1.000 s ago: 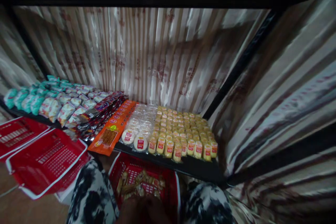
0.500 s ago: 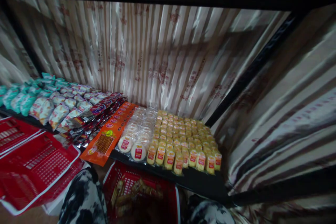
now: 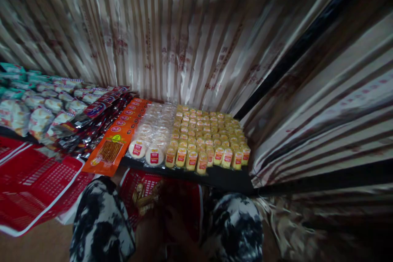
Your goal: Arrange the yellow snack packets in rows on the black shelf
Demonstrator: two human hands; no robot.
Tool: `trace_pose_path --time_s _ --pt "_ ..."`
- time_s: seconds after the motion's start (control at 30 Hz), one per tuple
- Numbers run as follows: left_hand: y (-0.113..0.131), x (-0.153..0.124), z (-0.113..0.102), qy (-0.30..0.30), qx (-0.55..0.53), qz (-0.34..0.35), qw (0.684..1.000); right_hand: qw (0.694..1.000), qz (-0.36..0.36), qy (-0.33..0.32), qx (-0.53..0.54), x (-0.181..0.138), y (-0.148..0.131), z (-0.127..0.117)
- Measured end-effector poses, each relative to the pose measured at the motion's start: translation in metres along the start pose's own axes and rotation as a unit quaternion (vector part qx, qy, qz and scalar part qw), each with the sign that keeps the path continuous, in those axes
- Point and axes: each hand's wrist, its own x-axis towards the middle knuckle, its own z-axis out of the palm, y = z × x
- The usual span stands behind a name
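Both hands are low in the view, between my knees and over a red basket (image 3: 196,213), in deep shadow. My left hand (image 3: 150,219) is next to some small yellowish-brown wrapped snack packs (image 3: 144,200) in the basket. Close on its right is my right hand (image 3: 175,219). The fingers of both are too dark to make out, so I cannot tell whether they hold anything. Above the basket, the black shelf (image 3: 224,177) bears rows of small yellow wrapped cakes (image 3: 201,161) and round white wrapped crackers (image 3: 153,155).
Left along the shelf lie an orange snack bag (image 3: 109,149), dark red packets (image 3: 101,108), and white (image 3: 39,120) and teal (image 3: 14,69) packs. Another red basket (image 3: 37,188) stands at lower left. A striped curtain (image 3: 184,49) hangs behind; a black post (image 3: 276,65) slants at right.
The view has tipped downward, so the shelf goods sit higher and more of my knees shows. My hands have come into view over the basket between my knees.
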Motion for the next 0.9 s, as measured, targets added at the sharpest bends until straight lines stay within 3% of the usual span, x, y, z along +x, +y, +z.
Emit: trace_pose_path --time_s 0.27,0.63,0.9 --pt "-0.002 0.001 0.004 0.054 0.047 0.022 0.997 1.0 -0.012 -0.017 0.003 -0.003 -0.003 0.001" --pt "-0.009 0.007 0.012 0.041 0.106 0.009 0.994 0.998 0.021 -0.04 -0.036 0.003 -0.005 0.0" --pt "-0.012 0.007 0.014 0.036 0.109 0.014 0.993 0.995 0.039 -0.06 -0.068 0.012 0.007 0.008"
